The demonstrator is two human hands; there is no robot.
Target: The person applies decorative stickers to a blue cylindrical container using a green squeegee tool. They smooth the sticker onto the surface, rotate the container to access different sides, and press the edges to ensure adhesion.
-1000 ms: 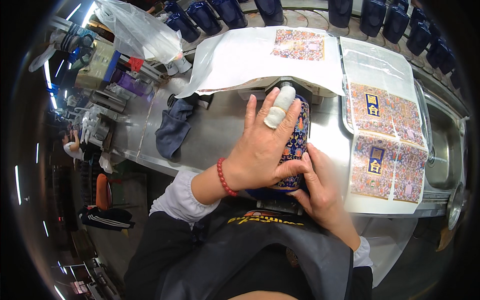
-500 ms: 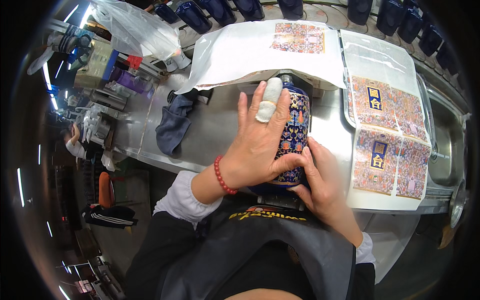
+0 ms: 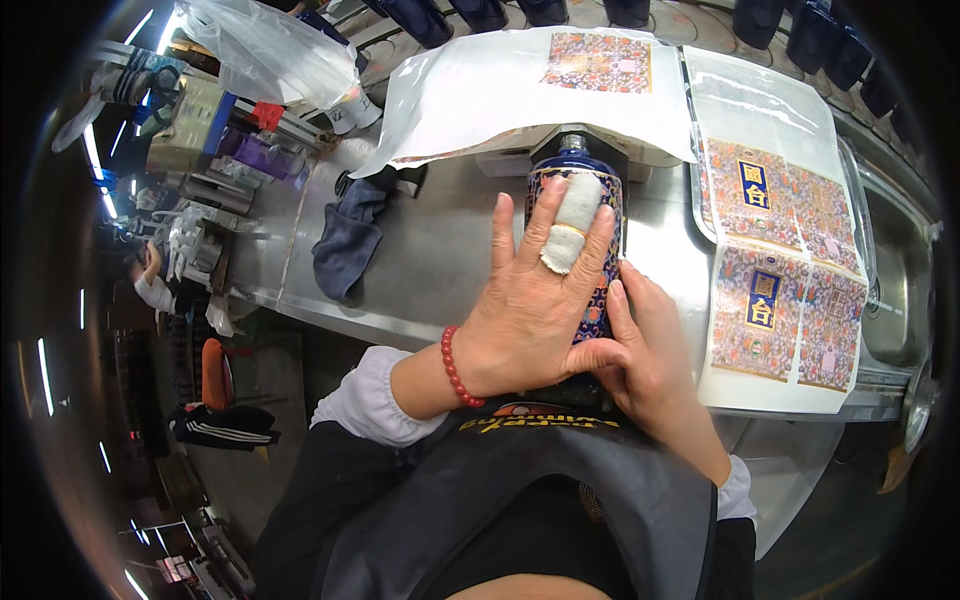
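Now the dark-blue ceramic bottle with its ornate patterned label [image 3: 590,215] lies near the steel worktop's [image 3: 440,260] front edge, left hand [image 3: 535,300] spread flat on it, right hand [image 3: 650,355] cupping its side; it looks heavy, glazed-slippery and breakable, best gripped around the body. Colourful rectangular label sheets [image 3: 775,270] lie along the right edge

A steel counter [image 3: 440,270] runs across the room, its right end dropping into a sink [image 3: 895,300]. Left of the counter's edge, the floor [image 3: 250,470] is dark, with an orange stool [image 3: 213,372] standing on it. Strip lights [image 3: 95,160] glow along the far left.
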